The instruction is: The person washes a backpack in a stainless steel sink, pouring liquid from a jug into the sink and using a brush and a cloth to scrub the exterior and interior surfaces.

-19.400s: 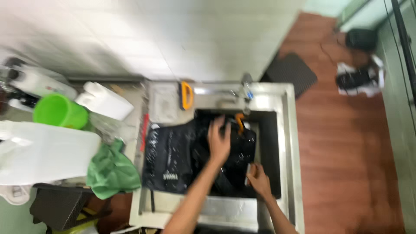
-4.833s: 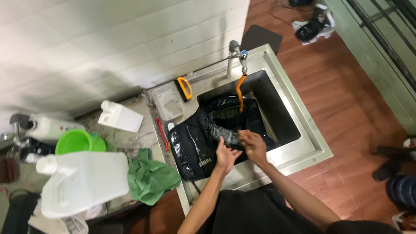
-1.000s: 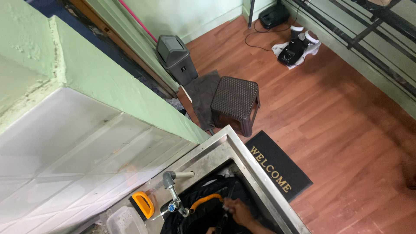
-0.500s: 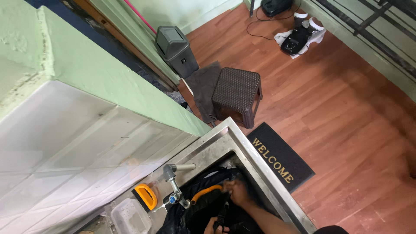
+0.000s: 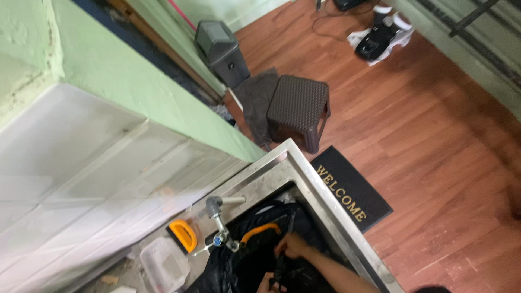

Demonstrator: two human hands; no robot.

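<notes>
at about 6 o'clock in the head view, a stainless steel sink (image 5: 320, 184) holds a black bag with an orange handle (image 5: 259, 234), which fills most of the basin. the right hand (image 5: 290, 247) sits on the bag's upper part, just at 4 o'clock from the orange handle, fingers curled and pinched around a dark strap of the bag. the left hand (image 5: 266, 282) is at the bottom edge, at 7 o'clock from the right hand, and only its knuckles show; it touches the same dark strap, but whether it is closed on it i cannot tell.

a grey metal tap (image 5: 220, 214) stands at 10 o'clock from the bag, on the sink's back rim. an orange scrubbing brush (image 5: 183, 236) lies just at 8 o'clock from the tap, with a clear plastic container (image 5: 163, 266) beside it. on the brown wooden floor (image 5: 434, 135), a black doormat (image 5: 350, 192) lies against the sink's side at 3 o'clock, a dark brown woven stool (image 5: 298, 108) stands at 12 o'clock, and a grey lidded bin (image 5: 220, 51) is beyond it.
</notes>
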